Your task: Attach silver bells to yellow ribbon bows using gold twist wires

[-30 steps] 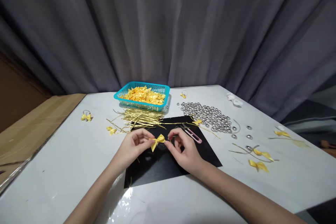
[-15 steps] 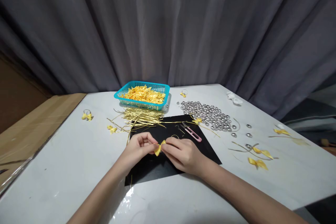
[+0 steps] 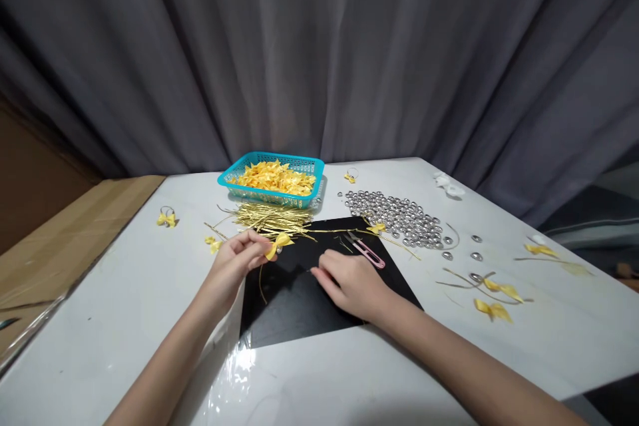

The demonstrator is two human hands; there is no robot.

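My left hand (image 3: 238, 261) is closed in a pinch on a yellow ribbon bow (image 3: 282, 243), raised over the left part of a black mat (image 3: 294, 319). A silver bead shows at the bow's middle, and a gold wire (image 3: 261, 286) hangs below the fingers. Above the mat's middle, apart from the bow, my right hand (image 3: 352, 279) has its thumb and fingers pressed together. A tiny pale bit shows at those fingertips, too small to name. Pink-handled thread snips (image 3: 370, 254) lie on the mat just beyond my right hand.
A blue basket (image 3: 223, 180) of yellow bows stands at the back, with a pile of gold wires (image 3: 272, 218) before it. Silver beads (image 3: 394, 216) lie heaped to the right. Loose bows (image 3: 493, 310) and wires lie far right; a wired bow (image 3: 166, 219) lies left.
My hands have moved apart. The left has carried the bow up and to the left, its bead and wire now showing. The right has let go of the bow and shifted slightly right.
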